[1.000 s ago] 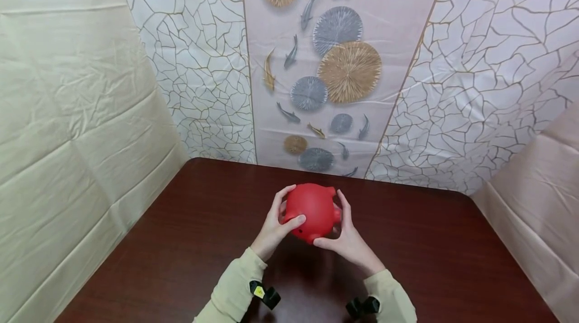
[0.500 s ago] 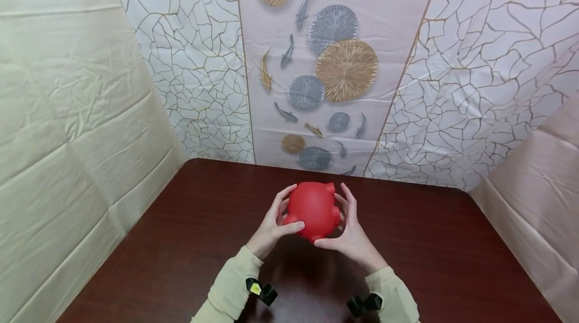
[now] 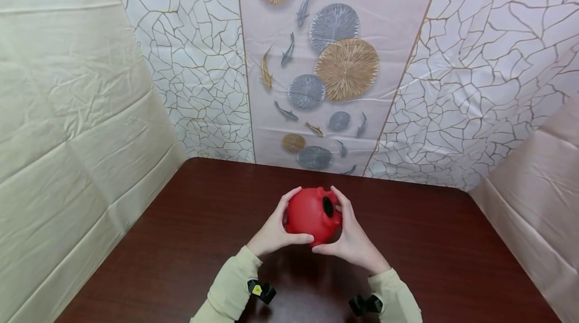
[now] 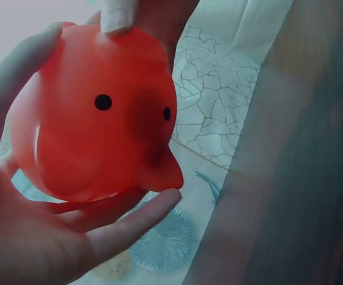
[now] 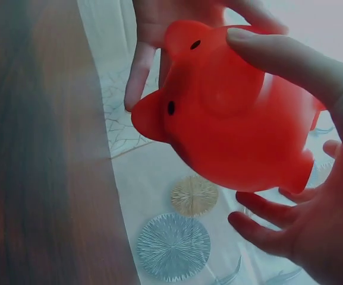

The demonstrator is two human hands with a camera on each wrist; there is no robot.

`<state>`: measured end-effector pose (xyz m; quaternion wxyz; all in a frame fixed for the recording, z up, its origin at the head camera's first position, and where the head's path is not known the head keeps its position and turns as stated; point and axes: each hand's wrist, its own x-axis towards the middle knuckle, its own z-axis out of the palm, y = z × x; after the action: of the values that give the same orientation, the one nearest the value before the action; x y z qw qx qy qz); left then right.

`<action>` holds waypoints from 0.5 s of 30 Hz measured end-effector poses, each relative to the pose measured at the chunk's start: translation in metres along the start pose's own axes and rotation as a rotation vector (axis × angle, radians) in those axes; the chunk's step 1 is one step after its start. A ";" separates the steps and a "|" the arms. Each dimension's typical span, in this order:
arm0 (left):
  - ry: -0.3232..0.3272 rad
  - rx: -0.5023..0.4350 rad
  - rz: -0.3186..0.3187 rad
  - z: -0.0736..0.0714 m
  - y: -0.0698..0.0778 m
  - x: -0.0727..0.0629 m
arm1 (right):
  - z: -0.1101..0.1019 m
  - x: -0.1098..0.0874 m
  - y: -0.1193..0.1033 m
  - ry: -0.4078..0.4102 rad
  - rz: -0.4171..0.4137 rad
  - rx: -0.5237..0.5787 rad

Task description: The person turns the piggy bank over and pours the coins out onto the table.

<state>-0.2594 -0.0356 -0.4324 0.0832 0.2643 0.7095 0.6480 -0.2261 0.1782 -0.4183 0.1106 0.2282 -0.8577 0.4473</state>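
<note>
A round red piggy bank (image 3: pixel 306 216) is held up between both hands over the dark table in the head view. A black oval plug (image 3: pixel 327 207) shows on its right side, among stubby feet. My left hand (image 3: pixel 273 231) grips it from the left, thumb along the near side and fingers over the far side. From the right, my right hand (image 3: pixel 355 240) holds it by the thumb low in front and fingers behind. Black dot eyes and a pointed ear (image 4: pixel 166 172) show in the left wrist view. A foot (image 5: pixel 299 172) lies near my right fingers in the right wrist view.
The dark wooden table (image 3: pixel 181 242) spreads beneath the hands. Behind it hangs a patterned cloth (image 3: pixel 316 62) with fish and round discs, and pale cloth (image 3: pixel 77 137) walls the left side. Black wrist cameras (image 3: pixel 262 291) sit on the sleeves.
The piggy bank has turned in the hands, bringing the black plug into view. My left thumb has slid lower, and the right hand has shifted its grip around the feet side.
</note>
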 end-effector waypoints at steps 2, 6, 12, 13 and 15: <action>0.009 -0.017 0.000 -0.001 0.000 0.000 | 0.000 0.000 0.000 0.006 -0.001 0.008; 0.027 -0.101 -0.006 -0.001 -0.001 0.002 | -0.001 0.002 -0.001 0.021 0.018 0.095; 0.029 -0.282 0.000 0.001 -0.001 0.002 | -0.004 0.004 0.001 -0.049 0.209 0.378; 0.022 -0.297 -0.005 0.002 -0.002 0.001 | -0.004 0.004 0.002 -0.074 0.242 0.418; 0.011 -0.311 -0.014 0.004 -0.002 0.001 | -0.005 0.003 0.002 -0.114 0.284 0.481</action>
<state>-0.2588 -0.0317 -0.4349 0.1241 0.2398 0.6027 0.7509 -0.2299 0.1826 -0.4161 -0.0588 0.1505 -0.7552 0.6352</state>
